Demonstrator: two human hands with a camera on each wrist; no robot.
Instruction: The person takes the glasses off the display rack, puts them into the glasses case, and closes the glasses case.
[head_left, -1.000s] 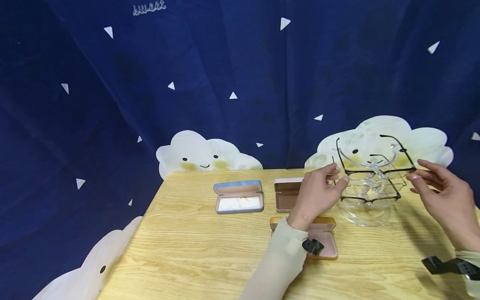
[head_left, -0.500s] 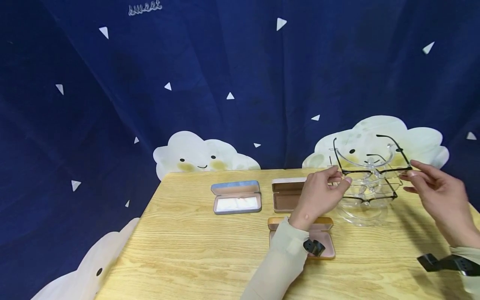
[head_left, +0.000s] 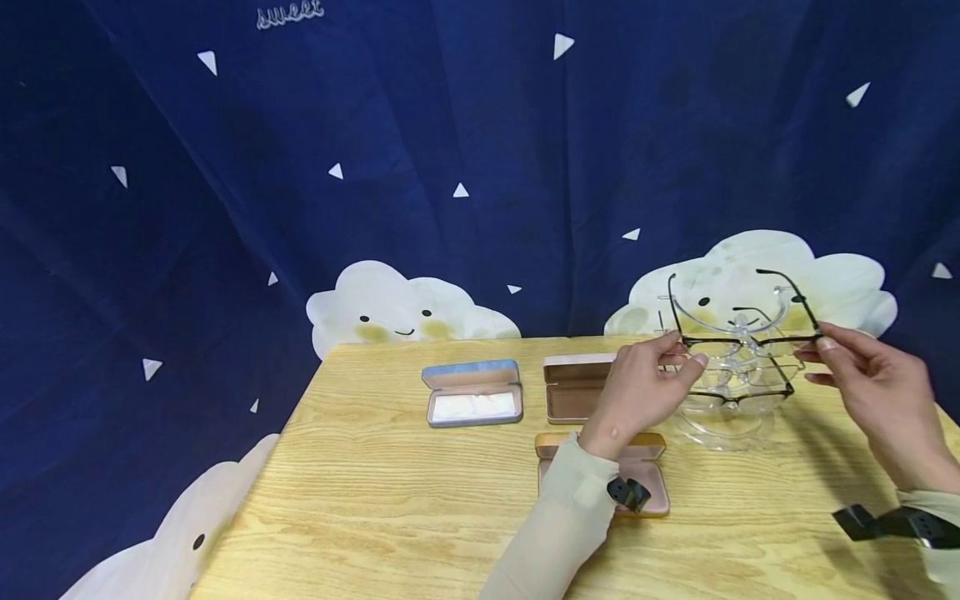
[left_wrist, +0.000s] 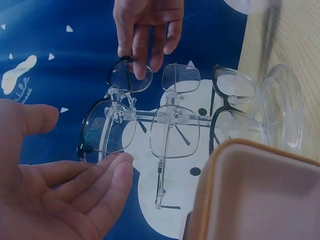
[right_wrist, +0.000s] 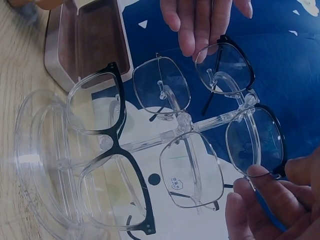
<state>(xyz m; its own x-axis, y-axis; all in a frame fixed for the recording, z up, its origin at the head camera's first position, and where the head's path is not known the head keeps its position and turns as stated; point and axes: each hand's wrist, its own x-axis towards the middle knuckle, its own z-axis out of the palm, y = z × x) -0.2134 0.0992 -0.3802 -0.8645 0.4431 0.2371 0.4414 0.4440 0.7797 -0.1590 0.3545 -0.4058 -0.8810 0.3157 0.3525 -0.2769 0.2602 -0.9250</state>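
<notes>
A clear acrylic stand [head_left: 726, 443] holds three pairs of eyeglasses, one above another. The uppermost pair of eyeglasses [head_left: 787, 339] has a black upper rim and black temples pointing back. My right hand [head_left: 881, 392] pinches its right corner between thumb and fingers, as the right wrist view shows. At the opposite corner is my left hand [head_left: 645, 383], its fingers touching the frame from beneath and its thumb held apart in the left wrist view. Below sit thin metal-rimmed eyeglasses [right_wrist: 161, 165] and black-rimmed eyeglasses [right_wrist: 141, 182].
Three open glasses cases stand on the wooden table [head_left: 360, 492]: a blue case [head_left: 472, 367] with a white cloth [head_left: 475, 406] inside, a white case [head_left: 573, 402] with brown lining, and an orange case [head_left: 652, 450] partly behind the left forearm. A blue curtain [head_left: 420, 108] hangs behind.
The head view has shifted slightly. My right thumb has closed in on the corner of the top eyeglasses; the left hand stays at the other corner, and the eyeglasses remain on the stand.
</notes>
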